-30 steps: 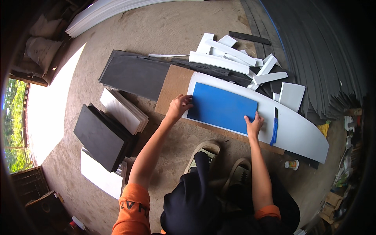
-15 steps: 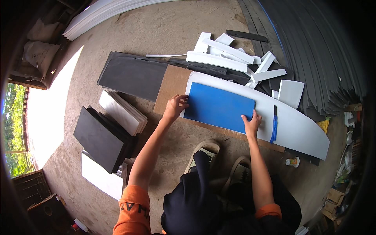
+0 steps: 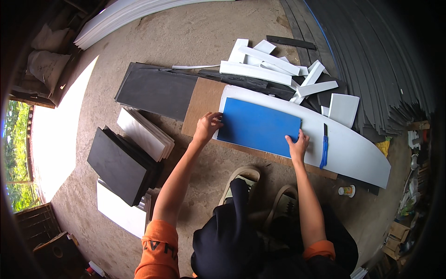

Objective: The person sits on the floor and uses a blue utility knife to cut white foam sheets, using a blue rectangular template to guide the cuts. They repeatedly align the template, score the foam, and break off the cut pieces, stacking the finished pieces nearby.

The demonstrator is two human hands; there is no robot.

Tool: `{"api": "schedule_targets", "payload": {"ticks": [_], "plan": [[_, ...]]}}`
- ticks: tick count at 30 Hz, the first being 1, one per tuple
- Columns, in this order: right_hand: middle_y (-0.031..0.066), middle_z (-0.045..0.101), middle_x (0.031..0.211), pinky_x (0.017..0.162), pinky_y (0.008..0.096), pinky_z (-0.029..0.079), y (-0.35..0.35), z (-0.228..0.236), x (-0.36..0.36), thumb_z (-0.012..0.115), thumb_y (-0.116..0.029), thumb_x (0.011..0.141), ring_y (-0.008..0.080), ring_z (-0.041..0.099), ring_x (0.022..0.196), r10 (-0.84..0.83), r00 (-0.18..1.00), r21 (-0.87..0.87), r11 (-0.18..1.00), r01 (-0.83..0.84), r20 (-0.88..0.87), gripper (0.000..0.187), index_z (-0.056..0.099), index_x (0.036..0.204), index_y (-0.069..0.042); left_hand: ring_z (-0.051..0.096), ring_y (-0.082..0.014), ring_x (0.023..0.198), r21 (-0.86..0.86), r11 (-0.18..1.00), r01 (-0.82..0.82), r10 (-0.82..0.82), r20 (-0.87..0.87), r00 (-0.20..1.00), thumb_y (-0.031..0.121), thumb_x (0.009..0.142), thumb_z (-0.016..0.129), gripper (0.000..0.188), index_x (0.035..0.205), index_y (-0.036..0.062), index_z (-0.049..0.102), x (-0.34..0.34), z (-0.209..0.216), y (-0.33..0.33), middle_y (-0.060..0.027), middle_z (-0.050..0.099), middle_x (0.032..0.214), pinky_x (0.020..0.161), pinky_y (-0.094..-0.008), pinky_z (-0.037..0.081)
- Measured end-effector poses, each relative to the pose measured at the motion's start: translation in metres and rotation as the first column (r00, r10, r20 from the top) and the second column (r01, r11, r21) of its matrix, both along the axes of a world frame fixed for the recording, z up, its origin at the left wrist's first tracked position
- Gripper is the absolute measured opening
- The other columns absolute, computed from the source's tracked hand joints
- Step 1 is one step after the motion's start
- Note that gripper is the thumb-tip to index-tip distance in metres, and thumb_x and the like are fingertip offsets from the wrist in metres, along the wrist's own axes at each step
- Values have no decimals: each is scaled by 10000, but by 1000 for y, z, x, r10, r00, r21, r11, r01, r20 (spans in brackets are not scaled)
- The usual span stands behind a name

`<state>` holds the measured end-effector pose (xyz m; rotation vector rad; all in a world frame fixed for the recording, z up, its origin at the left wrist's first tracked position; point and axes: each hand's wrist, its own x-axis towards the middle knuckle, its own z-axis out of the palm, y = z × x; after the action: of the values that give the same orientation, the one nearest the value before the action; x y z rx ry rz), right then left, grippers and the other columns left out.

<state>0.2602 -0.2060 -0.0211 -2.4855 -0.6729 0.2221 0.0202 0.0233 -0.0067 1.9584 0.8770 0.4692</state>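
Observation:
A flat blue rectangular panel (image 3: 260, 126) lies on a long white sheet (image 3: 355, 156) whose right end is curved. My left hand (image 3: 207, 127) grips the panel's left edge with bent fingers. At the opposite short edge, my right hand (image 3: 298, 144) holds the near right corner between thumb and fingers. A utility knife (image 3: 324, 151) with a blue handle and dark blade rests on the white sheet, just right of my right hand. Beneath the sheet is a brown board (image 3: 200, 100), showing at the left end and along the near edge.
White offcuts (image 3: 269, 63) are heaped beyond the sheet. Dark sheets (image 3: 155, 90) extend left of the board. Stacks of black panels (image 3: 121, 162) and white panels (image 3: 144, 132) stand at left. A small cup (image 3: 346, 190) is on the concrete floor, with long dark sheets (image 3: 371, 60) at far right.

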Motion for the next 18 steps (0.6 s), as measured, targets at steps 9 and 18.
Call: {"api": "schedule_targets", "payload": {"ticks": [9, 18], "plan": [[177, 408, 1084, 867, 411, 359, 0, 2, 2, 714, -274, 645, 330, 415, 1013, -9, 1000, -13, 1000, 8, -27, 684, 406, 1194, -5, 617, -219, 770, -22, 1000, -7, 7, -5, 1000, 46, 656, 662, 340, 988, 35, 592, 0, -1, 1, -117, 593, 900, 673, -305, 485], [162, 454, 1028, 852, 386, 370, 1, -1, 2, 711, -260, 644, 303, 445, 985, -9, 1000, 14, 1000, 9, -25, 642, 436, 1168, -12, 618, -222, 770, -21, 1000, -13, 13, 6, 1000, 52, 662, 656, 338, 994, 37, 592, -2, 1, 1, -119, 591, 898, 669, -305, 485]]}}
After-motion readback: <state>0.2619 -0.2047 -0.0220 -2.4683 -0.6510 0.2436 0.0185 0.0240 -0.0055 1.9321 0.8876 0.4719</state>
